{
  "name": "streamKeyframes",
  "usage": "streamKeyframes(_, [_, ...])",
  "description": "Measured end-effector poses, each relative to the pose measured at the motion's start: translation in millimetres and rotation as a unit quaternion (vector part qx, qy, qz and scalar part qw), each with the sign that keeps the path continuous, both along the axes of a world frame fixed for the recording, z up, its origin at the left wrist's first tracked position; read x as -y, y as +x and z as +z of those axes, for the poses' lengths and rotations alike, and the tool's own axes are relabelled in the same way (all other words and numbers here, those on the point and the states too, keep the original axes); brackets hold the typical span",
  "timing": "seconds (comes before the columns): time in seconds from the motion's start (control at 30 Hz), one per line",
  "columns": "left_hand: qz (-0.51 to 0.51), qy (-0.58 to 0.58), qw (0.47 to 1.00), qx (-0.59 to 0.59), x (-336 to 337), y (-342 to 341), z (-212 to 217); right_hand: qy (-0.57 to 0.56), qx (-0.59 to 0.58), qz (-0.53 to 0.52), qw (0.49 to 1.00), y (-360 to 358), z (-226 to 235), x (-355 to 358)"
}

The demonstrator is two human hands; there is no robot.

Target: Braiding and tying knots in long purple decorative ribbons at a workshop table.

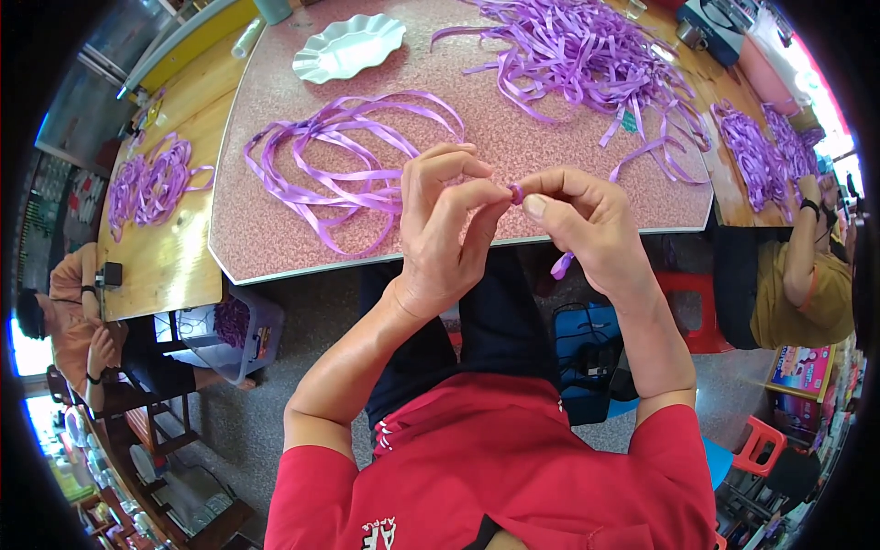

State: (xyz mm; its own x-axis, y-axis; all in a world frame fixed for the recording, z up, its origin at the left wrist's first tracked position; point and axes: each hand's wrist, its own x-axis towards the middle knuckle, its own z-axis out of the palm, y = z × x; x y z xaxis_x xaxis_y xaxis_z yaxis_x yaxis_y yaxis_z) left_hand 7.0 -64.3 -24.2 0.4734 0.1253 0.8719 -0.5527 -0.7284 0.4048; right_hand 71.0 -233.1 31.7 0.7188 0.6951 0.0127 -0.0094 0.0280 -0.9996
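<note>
My left hand (446, 227) and my right hand (587, 225) meet over the near edge of the pink speckled table (275, 247). Their fingertips pinch a small piece of purple ribbon (516, 193) between them. The ribbon's loose end (561, 266) hangs below my right palm. A looped pile of purple ribbon strips (344, 151) lies on the table just left of my hands. A bigger tangled heap of purple ribbon (582, 50) lies at the far right of the table.
A white scalloped plate (348, 48) sits at the table's far side. A wooden table (160, 238) at left carries more ribbon (151, 183); a person (73, 316) sits there. Another person (807, 275) sits at right. A plastic tub (234, 330), red stool (697, 312) and blue bag (591, 357) stand below.
</note>
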Motion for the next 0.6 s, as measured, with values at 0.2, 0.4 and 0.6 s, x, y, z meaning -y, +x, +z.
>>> streamKeyframes(0.2, [-0.045, -0.050, 0.997, -0.047, 4, -2, 3, -0.036, 0.240, -0.048, 0.969, 0, -11, 2])
streamKeyframes(0.4, [-0.049, -0.041, 0.996, -0.065, 3, -5, 4, -0.049, 0.152, -0.061, 0.985, -7, -1, 0])
streamKeyframes(0.6, [-0.055, -0.030, 0.995, -0.073, 4, -4, 3, -0.017, 0.092, -0.020, 0.995, 1, -6, 4])
